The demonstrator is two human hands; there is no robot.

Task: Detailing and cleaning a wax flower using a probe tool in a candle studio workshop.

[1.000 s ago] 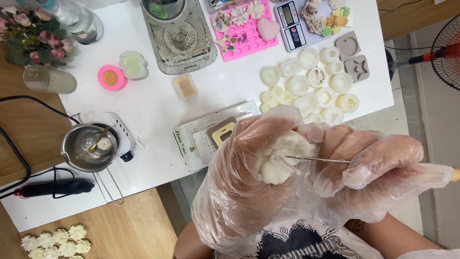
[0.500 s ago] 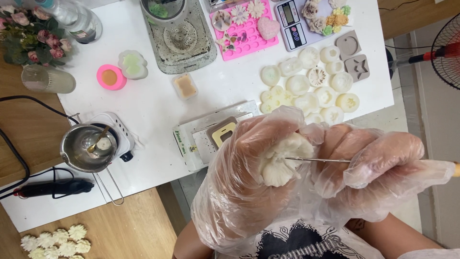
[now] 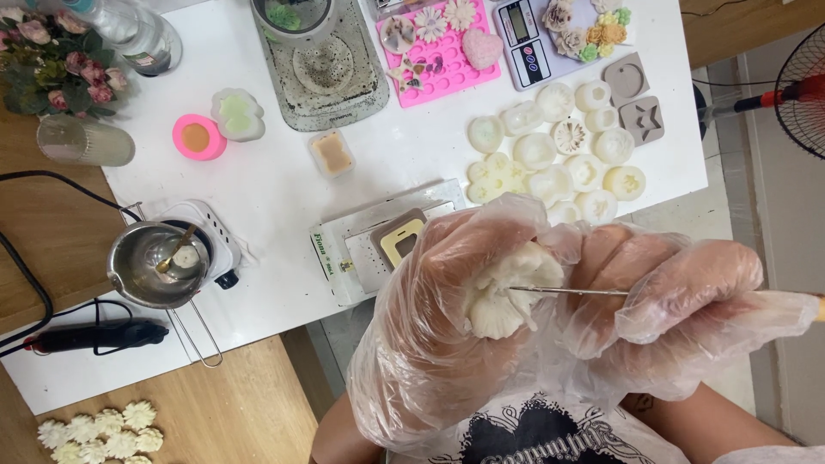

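White wax flower [image 3: 509,296], soft and petalled, sits cupped in the gloved left hand [image 3: 438,331], above the table edge. The gloved right hand [image 3: 679,314] pinches a thin metal pick [image 3: 571,292] against it. Pushed too hard, the pick could chip a brittle petal; the loose, slippery plastic gloves could let the flower slip.

On my white table [image 3: 284,185]: a pink silicone mould [image 3: 438,53] beside a digital scale [image 3: 524,30]; a cluster of pale wax flowers [image 3: 554,159]; two grey moulds [image 3: 636,99]; a metal pot [image 3: 159,262] on a small hotplate; a pink round dish [image 3: 198,137]; lower left, I see more white flowers [image 3: 94,428] on wood; a fan [image 3: 799,86] stands at the far right.
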